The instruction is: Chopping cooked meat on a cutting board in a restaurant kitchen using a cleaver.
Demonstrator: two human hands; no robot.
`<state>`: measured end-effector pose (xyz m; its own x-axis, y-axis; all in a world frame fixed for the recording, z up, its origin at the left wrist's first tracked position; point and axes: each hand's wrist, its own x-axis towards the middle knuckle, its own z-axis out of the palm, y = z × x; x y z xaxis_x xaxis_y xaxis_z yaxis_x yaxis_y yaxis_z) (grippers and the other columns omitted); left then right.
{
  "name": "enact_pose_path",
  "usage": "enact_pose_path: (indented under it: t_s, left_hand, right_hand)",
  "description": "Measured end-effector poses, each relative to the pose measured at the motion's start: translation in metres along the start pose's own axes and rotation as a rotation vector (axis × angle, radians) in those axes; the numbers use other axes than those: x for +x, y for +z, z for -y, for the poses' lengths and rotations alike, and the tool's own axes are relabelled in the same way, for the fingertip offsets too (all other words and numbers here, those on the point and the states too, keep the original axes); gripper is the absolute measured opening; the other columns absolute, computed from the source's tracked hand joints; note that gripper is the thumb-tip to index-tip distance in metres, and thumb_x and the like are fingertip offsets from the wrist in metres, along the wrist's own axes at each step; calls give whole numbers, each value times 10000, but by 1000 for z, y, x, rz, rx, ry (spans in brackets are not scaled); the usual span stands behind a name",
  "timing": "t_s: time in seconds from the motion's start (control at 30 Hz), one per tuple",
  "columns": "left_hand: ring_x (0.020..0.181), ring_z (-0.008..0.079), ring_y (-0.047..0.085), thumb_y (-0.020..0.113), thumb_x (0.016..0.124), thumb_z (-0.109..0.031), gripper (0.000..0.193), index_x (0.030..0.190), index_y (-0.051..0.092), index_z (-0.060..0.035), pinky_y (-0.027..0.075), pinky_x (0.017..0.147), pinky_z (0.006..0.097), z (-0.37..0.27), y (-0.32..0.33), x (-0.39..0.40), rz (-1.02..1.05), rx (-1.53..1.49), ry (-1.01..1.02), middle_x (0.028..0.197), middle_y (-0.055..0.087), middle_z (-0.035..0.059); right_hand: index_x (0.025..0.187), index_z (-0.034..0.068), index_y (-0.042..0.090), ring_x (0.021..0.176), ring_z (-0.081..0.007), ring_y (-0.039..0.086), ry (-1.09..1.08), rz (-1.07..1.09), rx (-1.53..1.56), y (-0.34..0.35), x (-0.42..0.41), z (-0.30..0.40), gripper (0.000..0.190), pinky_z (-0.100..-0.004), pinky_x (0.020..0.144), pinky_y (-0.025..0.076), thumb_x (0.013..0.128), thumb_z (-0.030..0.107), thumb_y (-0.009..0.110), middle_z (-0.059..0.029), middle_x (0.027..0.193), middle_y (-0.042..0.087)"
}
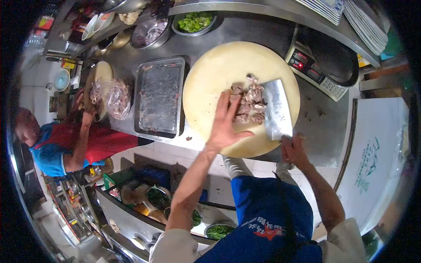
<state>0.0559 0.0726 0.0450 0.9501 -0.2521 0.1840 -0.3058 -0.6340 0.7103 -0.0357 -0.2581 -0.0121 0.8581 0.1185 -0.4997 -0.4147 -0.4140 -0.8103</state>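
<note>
Chopped pieces of meat point(251, 102) lie in a pile on a thick round cutting board point(210, 65). Spread flat at the pile's left edge is my left hand point(225, 123), fingers apart, its fingertips touching the meat. My right hand point(293, 148) grips the handle of a wide-bladed cleaver point(278, 110). The blade lies over the board's right part, its left edge against the pile. A small separate piece point(252, 77) sits just above the pile.
Left of the board are a metal tray point(159, 98) and a plastic bag of meat point(117, 98). A co-worker point(72, 148) stands at far left, holding a knife at another board point(103, 72). A digital scale point(317, 67) is at upper right; bowls of greens point(194, 23) and sliced onion-like pieces point(153, 33) stand behind.
</note>
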Motion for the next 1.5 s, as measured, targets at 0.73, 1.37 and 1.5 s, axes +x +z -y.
enact_pose_path:
  t_s: [0.73, 1.37, 1.5]
  left_hand:
    - [1564, 436, 372, 819, 831, -19, 646, 1455, 662, -76, 321, 1277, 500, -94, 56, -6, -668, -322, -182, 1674, 407, 243]
    - [1569, 450, 373, 815, 791, -38, 662, 1437, 673, -70, 285, 1289, 539, 23, -137, 3, -939, -144, -125, 1663, 442, 227]
    - [1547, 438, 403, 814, 802, -61, 641, 1427, 670, -64, 304, 1276, 538, 65, -203, 5, -986, -25, -87, 1627, 474, 227]
  right_hand:
    - [1188, -1, 649, 713, -380, 710, -325, 13, -314, 41, -61, 88, 236, -509, 679, 551, 1081, 198, 583, -214, 863, 720]
    - [1097, 17, 656, 692, -369, 739, -243, 293, -176, 174, 25, 241, 160, -485, 651, 556, 1070, 173, 629, -198, 784, 722]
    - [1075, -11, 644, 673, -383, 729, -434, 280, -170, 228, 64, 278, 193, -470, 622, 546, 1061, 181, 652, -225, 781, 712]
